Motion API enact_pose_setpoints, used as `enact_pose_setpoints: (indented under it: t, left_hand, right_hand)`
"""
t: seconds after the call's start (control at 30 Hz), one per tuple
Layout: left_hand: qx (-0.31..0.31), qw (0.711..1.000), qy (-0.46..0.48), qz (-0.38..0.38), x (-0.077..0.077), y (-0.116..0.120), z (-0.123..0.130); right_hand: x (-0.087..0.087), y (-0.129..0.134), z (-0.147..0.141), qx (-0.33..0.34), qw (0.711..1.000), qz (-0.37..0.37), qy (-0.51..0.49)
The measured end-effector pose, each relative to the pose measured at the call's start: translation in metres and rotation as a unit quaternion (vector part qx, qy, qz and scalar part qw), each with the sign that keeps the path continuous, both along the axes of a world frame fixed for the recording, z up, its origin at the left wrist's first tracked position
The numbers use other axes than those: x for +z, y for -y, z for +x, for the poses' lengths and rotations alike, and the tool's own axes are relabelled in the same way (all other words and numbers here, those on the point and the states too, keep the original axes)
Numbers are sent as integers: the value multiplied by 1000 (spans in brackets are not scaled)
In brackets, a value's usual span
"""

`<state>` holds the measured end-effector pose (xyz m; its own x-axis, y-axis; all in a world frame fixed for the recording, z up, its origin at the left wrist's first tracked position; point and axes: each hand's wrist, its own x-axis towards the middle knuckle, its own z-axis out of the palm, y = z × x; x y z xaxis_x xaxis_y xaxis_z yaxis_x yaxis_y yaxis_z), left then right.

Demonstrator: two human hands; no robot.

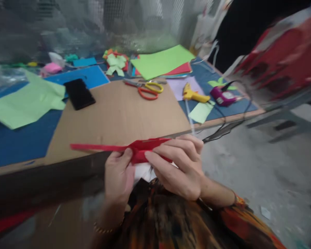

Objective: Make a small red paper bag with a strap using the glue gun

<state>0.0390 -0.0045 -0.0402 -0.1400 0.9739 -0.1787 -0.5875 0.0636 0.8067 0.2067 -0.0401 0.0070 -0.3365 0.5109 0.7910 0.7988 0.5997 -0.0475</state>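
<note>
A folded piece of red paper (140, 156) is held in front of my body, just off the near edge of the table. One narrow red strip of it sticks out to the left. My left hand (119, 173) pinches it at its left part, thumb on top. From the right, my right hand (180, 164) grips it with the fingers bent over its side. The fingers partly cover the paper, so its full shape is hidden. Beyond it lies a brown board (119, 114) on the table.
Scissors with orange and yellow handles (147, 92) lie on the board's far side. A black phone (79, 94) rests at left near green paper (28, 100). At right are a yellow glue gun (195, 95), a purple device (224, 97) and a dangling cable (223, 128). Green sheets (163, 62) lie behind.
</note>
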Motion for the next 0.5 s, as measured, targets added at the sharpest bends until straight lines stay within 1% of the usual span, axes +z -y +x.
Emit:
enact_pose_setpoints:
  t: [0.07,0.13,0.17,0.23,0.3,0.33,0.4,0.43,0.5]
  left_hand:
    - [14,1000,0,3,-2,-4,-5]
    - [28,1000,-1,6,-2,-7,-7]
    - [34,999,-2,8,0,-7,-6]
    - [39,999,-6,13,5,-5,-4]
    - [41,999,3,16,9,-4,0]
    - [43,999,14,16,10,-4,1]
    - [31,999,28,11,8,-4,0]
    - [27,999,29,9,7,-4,-1]
    - [18,1000,24,8,6,-3,-4]
  right_hand:
    - [5,-7,23,-46,998,39,-33]
    - [13,-22,59,-119,988,73,-58]
    - [18,-33,80,-170,983,48,-52]
    - [27,-60,119,-259,964,-46,-23]
    - [28,-94,147,-320,931,-170,34]
    - [25,-110,155,-349,911,-212,63]
    - [16,-139,161,-371,873,-289,131]
    - [12,-148,160,-379,853,-322,157]
    - [6,-159,158,-384,829,-362,187]
